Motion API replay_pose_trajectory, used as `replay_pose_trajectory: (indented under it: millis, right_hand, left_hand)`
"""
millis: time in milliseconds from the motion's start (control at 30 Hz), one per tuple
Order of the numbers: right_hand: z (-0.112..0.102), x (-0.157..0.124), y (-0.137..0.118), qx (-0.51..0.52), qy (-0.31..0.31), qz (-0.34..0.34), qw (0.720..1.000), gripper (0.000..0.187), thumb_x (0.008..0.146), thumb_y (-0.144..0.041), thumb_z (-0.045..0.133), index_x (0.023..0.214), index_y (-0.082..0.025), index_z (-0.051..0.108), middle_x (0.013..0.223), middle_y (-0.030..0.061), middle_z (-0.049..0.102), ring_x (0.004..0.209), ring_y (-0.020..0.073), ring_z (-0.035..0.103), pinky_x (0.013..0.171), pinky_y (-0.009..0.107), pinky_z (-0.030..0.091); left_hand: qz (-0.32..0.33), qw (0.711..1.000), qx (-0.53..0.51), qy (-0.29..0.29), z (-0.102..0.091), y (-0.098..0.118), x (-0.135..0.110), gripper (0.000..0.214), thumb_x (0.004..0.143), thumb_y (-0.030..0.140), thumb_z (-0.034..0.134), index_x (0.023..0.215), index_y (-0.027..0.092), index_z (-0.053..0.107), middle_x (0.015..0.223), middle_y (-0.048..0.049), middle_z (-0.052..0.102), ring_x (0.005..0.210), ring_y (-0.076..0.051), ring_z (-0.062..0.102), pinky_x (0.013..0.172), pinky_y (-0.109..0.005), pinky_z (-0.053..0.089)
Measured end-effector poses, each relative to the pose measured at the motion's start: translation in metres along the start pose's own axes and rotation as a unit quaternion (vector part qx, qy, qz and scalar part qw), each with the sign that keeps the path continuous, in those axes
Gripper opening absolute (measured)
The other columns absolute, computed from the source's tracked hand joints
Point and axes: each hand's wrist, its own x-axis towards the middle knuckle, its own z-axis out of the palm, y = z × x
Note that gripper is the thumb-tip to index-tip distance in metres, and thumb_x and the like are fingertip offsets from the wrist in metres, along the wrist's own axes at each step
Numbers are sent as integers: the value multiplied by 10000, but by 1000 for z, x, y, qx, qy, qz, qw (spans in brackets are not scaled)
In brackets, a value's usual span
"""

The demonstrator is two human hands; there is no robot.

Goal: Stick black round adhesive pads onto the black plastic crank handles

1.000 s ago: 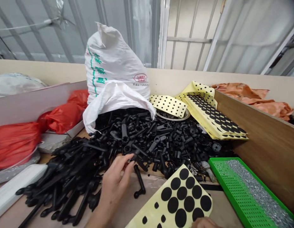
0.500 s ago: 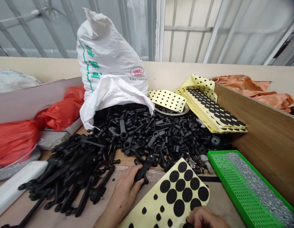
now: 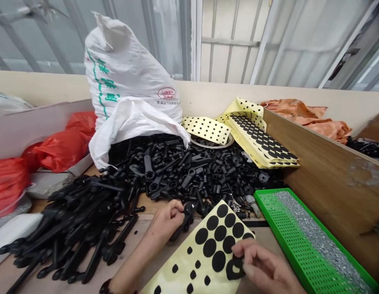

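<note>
A yellow sheet of black round stickers (image 3: pixel 220 233) lies slanted at the front, with bare spots and small black bits on its lower part. My right hand (image 3: pixel 265 261) is over its right edge, fingers pinched at a dark, curled round sticker (image 3: pixel 230 274) with a pale gap in its middle. My left hand (image 3: pixel 168 218) is closed beside a black crank handle (image 3: pixel 187 218) lying left of the sheet. Its fingertips are pressed together near the handle's round end; what they hold, if anything, I cannot make out.
Black handles (image 3: pixel 75 220) are heaped at left. Loose black parts (image 3: pixel 189 171) spill from a white woven sack (image 3: pixel 131 81). A green tray (image 3: pixel 276 220) of small metal pieces stands at right by a wooden partition (image 3: pixel 330 179). More sticker sheets (image 3: pixel 263 141) lie behind. Red bags (image 3: pixel 63 147) sit left.
My left hand has drawn its fingers off the crank handle's body and closed them beside its end. My right hand has come up further into view over the sheet. The whole view has shifted.
</note>
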Motion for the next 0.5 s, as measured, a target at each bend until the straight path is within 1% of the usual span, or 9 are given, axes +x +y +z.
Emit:
replay_pose_trajectory:
  millis: [33, 100, 167, 233, 300, 367, 433, 500]
  right_hand:
    - [2, 3, -3, 32, 14, 3, 999, 218, 741, -401, 645, 656, -216, 569, 1023, 80, 633, 1016, 261, 553, 866, 328, 423]
    - [7, 12, -8, 84, 24, 15, 996, 233, 717, -406, 671, 642, -209, 570, 1070, 89, 619, 1042, 269, 537, 876, 343, 411]
    - [13, 22, -12, 127, 10, 27, 992, 223, 713, -386, 680, 643, -203, 572, 1131, 95, 603, 1069, 275, 526, 880, 355, 398]
    - [19, 29, -15, 169, -15, 27, 985, 200, 717, -349, 679, 646, -199, 568, 1176, 90, 590, 1093, 275, 518, 882, 355, 386]
    - [25, 33, -18, 193, -43, 21, 980, 174, 722, -312, 673, 649, -194, 568, 1178, 84, 592, 1087, 268, 522, 881, 349, 373]
    - [29, 35, -18, 191, -63, 23, 979, 158, 725, -286, 668, 647, -188, 570, 1134, 84, 614, 1056, 259, 533, 865, 339, 366]
    - [31, 34, -17, 186, -75, 34, 979, 154, 722, -276, 666, 646, -184, 570, 1090, 85, 633, 1018, 254, 542, 837, 333, 364]
    - [32, 32, -14, 194, -84, 43, 977, 155, 716, -274, 667, 645, -180, 566, 1074, 84, 638, 988, 250, 549, 813, 328, 364]
  left_hand:
    - [-3, 1000, -27, -10, 1, 1, -6, 247, 785, 265, 435, 977, 157, 547, 524, 80, 388, 491, -121, 443, 510, -228, 334]
    - [-25, 991, -129, -34, 2, 6, -22, 374, 781, 294, 472, 1129, 160, 498, 585, 71, 442, 535, -115, 471, 547, -228, 369]
    - [-62, 960, -263, -69, 6, 13, -40, 467, 730, 287, 566, 1176, 175, 488, 676, 44, 525, 612, -120, 517, 607, -236, 404]
    - [-95, 921, -360, -114, 11, 19, -54, 449, 659, 245, 648, 1091, 170, 552, 754, 12, 588, 661, -126, 545, 645, -241, 417]
    - [-111, 899, -394, -156, 18, 23, -65, 349, 633, 231, 675, 962, 156, 588, 755, 4, 607, 626, -114, 543, 623, -234, 414]
    - [-124, 883, -413, -183, 25, 25, -72, 310, 624, 248, 686, 899, 149, 579, 739, 2, 620, 547, -91, 514, 558, -219, 395]
    - [-136, 877, -419, -191, 30, 27, -74, 339, 627, 277, 686, 916, 144, 571, 725, -8, 644, 494, -76, 477, 500, -205, 367]
    - [-144, 879, -412, -192, 33, 28, -75, 373, 638, 297, 681, 955, 131, 575, 696, -24, 661, 484, -78, 460, 468, -194, 352]
